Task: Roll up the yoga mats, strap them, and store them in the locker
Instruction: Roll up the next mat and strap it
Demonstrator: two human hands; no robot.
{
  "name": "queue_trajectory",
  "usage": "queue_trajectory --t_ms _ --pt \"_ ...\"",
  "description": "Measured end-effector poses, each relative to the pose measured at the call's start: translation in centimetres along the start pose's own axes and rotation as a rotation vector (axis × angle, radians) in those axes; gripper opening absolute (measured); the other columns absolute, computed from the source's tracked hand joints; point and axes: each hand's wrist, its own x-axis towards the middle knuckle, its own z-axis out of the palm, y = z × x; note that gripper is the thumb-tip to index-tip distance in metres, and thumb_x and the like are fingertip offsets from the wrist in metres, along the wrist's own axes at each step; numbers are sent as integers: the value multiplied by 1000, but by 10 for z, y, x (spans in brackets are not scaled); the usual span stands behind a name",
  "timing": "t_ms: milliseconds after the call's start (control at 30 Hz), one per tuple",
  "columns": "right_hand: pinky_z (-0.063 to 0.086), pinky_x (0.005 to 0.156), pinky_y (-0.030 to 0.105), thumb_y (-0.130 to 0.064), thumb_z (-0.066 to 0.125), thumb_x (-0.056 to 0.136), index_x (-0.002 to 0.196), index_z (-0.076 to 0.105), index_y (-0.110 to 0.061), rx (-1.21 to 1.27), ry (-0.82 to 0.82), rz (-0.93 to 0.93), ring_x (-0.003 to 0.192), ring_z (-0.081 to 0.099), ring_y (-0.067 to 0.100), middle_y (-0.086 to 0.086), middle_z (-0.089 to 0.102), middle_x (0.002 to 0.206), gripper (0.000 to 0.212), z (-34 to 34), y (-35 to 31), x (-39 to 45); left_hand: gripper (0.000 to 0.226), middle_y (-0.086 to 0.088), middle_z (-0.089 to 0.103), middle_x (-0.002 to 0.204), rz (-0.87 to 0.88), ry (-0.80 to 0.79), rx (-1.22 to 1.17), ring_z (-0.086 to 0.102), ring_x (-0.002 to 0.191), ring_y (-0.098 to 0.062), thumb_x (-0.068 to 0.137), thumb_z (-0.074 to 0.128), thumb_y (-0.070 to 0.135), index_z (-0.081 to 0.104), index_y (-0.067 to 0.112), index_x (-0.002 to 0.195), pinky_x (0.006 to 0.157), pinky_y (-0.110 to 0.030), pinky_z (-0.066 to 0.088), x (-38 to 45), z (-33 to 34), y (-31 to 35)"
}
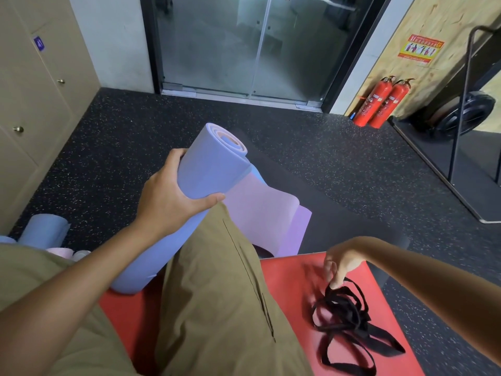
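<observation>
- The blue yoga mat (206,169) is rolled, propped against the person's knee with its loose pink-lined tail hanging free, so not yet strapped.
- The left hand (173,196) wraps its fingers round the roll, holding it closed.
- The right hand (342,264) pinches a loop from the tangle of black straps (349,318) lying on the red mat (298,294).
- Other rolled mats (46,232) lie by the lockers (32,85) (their doors look closed); strapping and storing remain.
</observation>
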Motion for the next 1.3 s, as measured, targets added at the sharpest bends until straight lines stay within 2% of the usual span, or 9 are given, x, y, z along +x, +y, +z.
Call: queue_trajectory --t_ms 67,200,367,533,633,867,967,1133,1300 --pt "50 72 13 -36 77 89 94 75 -26 132 7 -10 81 66 4 -8 72 89 11 -8 5 -4 86 14 64 110 1 -1 -3 65 97 -21 50 79 75 45 37 120 79 -47 57 0 -1 0" --pt "56 78 29 -22 80 87 82 73 -10 623 53 -118 71 64 17 4 67 74 15 -18 13 -16 87 13 64 110 -5 2 -8 64 98 -21 49 78 75 45 37 120 79 -46 56 0 -2 -1" --pt "55 76 35 -25 68 95 91 59 -9 1006 35 -355 72 57 23 10 65 91 19 -26 10 -25 86 15 64 109 -11 13 -9 64 97 -20 48 78 74 44 40 119 77 -42 55 -1 -2 -1" --pt "58 70 37 -19 58 103 107 53 -11 959 -96 -300 60 55 19 15 68 101 10 -14 0 -22 83 18 62 107 0 16 -5 63 95 -19 49 78 75 43 42 117 75 -41 54 -1 -4 -1" --pt "60 67 35 -17 56 103 107 57 -11 799 -204 -187 58 60 17 14 69 91 7 -3 -2 -24 86 18 62 107 -2 20 -9 63 95 -18 50 77 75 44 38 119 75 -39 53 -2 -4 -1" --pt "48 51 26 -12 58 102 107 63 -3 820 3 -84 47 46 14 19 68 79 11 -5 5 -40 88 14 63 110 -2 5 4 63 96 -19 50 77 76 45 36 122 76 -40 53 0 -1 -2" --pt "54 58 30 -15 55 104 110 62 -3 857 17 -114 51 51 18 24 70 90 15 -9 6 -49 89 14 63 111 0 4 4 63 97 -19 50 77 75 45 36 123 76 -41 54 -1 -1 -1" --pt "53 69 37 -28 54 103 116 56 -3 1131 11 -391 63 57 22 18 67 101 28 -16 3 -62 87 14 63 110 1 2 2 63 97 -19 51 77 75 45 36 122 77 -42 55 -2 -2 0" --pt "49 92 54 -21 33 104 133 50 -4 1472 -4 -745 104 57 38 27 53 137 39 -18 -22 -60 86 14 64 111 -6 2 -9 64 98 -18 50 78 74 45 38 121 78 -43 56 -2 -2 0"
